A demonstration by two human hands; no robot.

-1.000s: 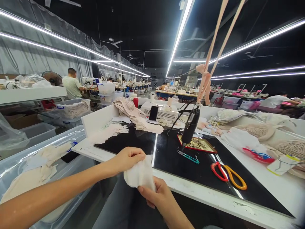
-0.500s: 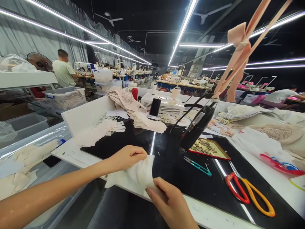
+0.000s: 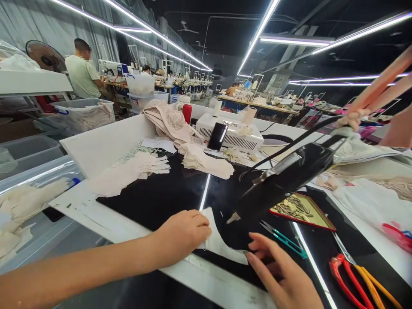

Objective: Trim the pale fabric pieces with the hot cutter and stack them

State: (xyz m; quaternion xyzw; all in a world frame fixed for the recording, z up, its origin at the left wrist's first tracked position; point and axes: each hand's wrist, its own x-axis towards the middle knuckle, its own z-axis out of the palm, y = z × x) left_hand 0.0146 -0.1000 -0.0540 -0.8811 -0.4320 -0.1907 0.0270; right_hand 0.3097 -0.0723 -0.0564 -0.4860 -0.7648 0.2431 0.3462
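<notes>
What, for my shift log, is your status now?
Left hand gripping white fabric. Right hand at its other end. Black tool slanting close beyond, possibly obstructing.

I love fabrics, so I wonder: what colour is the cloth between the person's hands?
The cloth is off-white, with no pattern visible; the head view shows it.

The ceiling (image 3: 225,8) is dark, and long lights (image 3: 259,36) run below it in bright lines. At the left hangs a grey curtain (image 3: 19,21); before it stand a round fan (image 3: 45,56) and a white table (image 3: 32,81). Rows of work tables (image 3: 257,105) go far back.
</notes>
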